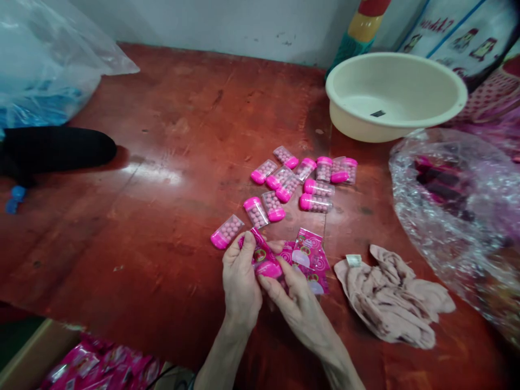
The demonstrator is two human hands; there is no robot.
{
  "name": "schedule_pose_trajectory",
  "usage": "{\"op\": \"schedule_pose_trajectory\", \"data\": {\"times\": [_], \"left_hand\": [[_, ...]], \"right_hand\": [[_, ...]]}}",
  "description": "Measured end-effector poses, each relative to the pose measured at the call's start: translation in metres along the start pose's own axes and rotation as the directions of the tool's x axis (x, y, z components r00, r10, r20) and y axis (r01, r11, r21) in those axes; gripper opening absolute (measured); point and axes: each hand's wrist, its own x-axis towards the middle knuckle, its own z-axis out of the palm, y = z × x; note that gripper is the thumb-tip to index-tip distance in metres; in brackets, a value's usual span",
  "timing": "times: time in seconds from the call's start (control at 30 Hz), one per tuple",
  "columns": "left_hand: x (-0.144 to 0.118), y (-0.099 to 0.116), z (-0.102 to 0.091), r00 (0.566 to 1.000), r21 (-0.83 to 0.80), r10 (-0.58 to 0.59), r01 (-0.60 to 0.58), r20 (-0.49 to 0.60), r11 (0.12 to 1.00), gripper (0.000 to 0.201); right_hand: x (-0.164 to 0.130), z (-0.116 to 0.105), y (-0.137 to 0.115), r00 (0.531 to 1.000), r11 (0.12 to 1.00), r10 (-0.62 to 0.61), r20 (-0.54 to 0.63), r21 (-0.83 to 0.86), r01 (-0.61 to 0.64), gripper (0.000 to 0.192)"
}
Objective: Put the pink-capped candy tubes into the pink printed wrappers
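My left hand [239, 281] and my right hand [294, 303] meet near the front of the red wooden table [162, 162]. Together they grip one pink-capped candy container [266, 266] partly wrapped in a pink printed packet. More pink packets [311, 260] lie flat just right of my fingers. Several clear candy containers with pink caps [300, 184] lie scattered on the table beyond my hands, the nearest one [226, 232] just left of my left thumb.
A cream plastic basin [394, 97] stands at the back right. A crumpled beige cloth [394, 298] lies right of my hands. Clear plastic bags sit at the right [459, 216] and far left [44, 70]. A box of pink packets [97, 368] is at the lower left. A dark sleeve [57, 149] rests at left.
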Motion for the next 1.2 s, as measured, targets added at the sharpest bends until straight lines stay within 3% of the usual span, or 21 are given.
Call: {"op": "schedule_pose_trajectory", "data": {"times": [0.17, 0.23, 0.33, 0.4, 0.47, 0.57, 0.63, 0.77, 0.83, 0.93, 1.07, 1.2], "left_hand": [[0.021, 0.016, -0.011, 0.957, -0.009, 0.256, -0.260, -0.138, 0.966, 0.024], [0.025, 0.019, -0.014, 0.970, -0.054, 0.221, -0.227, -0.097, 0.972, 0.023], [0.025, 0.017, -0.016, 0.993, -0.110, 0.115, -0.116, -0.013, 0.987, 0.020], [0.023, 0.016, -0.016, 0.996, -0.099, 0.087, -0.086, 0.009, 0.991, 0.020], [0.020, 0.016, -0.017, 0.996, -0.042, 0.080, -0.079, 0.026, 0.996, 0.019], [0.015, 0.019, -0.018, 0.993, 0.065, 0.080, -0.086, 0.089, 0.994, 0.014], [0.012, 0.021, -0.017, 0.982, 0.142, 0.132, -0.150, 0.134, 0.978, 0.014], [0.015, 0.023, -0.009, 0.936, 0.429, 0.227, -0.327, 0.269, 0.842, 0.017], [0.017, 0.022, -0.004, 0.909, 0.523, 0.187, -0.373, 0.373, 0.766, 0.019], [0.017, 0.018, 0.001, 0.874, 0.530, 0.105, -0.379, 0.475, 0.758, 0.020], [0.011, 0.016, 0.002, 0.889, 0.508, 0.085, -0.332, 0.449, 0.794, 0.018], [0.004, 0.019, -0.003, 0.892, 0.543, 0.099, -0.353, 0.441, 0.762, 0.019]], "right_hand": [[0.006, 0.002, -0.005, 0.996, 0.984, -0.011, 0.084, 0.179, -0.004, 0.026], [0.010, 0.003, -0.007, 0.998, 0.970, -0.023, 0.054, 0.243, 0.009, 0.022], [0.015, 0.004, -0.007, 0.995, 0.975, -0.038, -0.087, 0.214, 0.056, 0.019], [0.016, 0.005, -0.005, 0.983, 0.978, -0.047, -0.179, 0.193, 0.082, 0.018], [0.016, 0.006, -0.004, 0.980, 0.960, -0.031, -0.196, 0.269, 0.084, 0.019], [0.014, 0.007, -0.005, 0.992, 0.924, 0.014, -0.126, 0.380, 0.035, 0.016], [0.011, 0.007, -0.008, 0.998, 0.933, 0.033, -0.054, 0.359, -0.011, 0.017], [0.005, 0.013, -0.015, 0.991, 0.966, 0.064, 0.116, 0.242, -0.091, 0.014], [0.002, 0.018, -0.018, 0.986, 0.973, 0.064, 0.155, 0.210, -0.096, 0.014], [0.001, 0.023, -0.021, 0.983, 0.963, 0.059, 0.175, 0.248, -0.102, 0.010], [-0.001, 0.023, -0.023, 0.981, 0.953, 0.062, 0.186, 0.281, -0.114, 0.008], [-0.003, 0.026, -0.024, 0.982, 0.967, 0.055, 0.180, 0.237, -0.098, 0.007]]}}
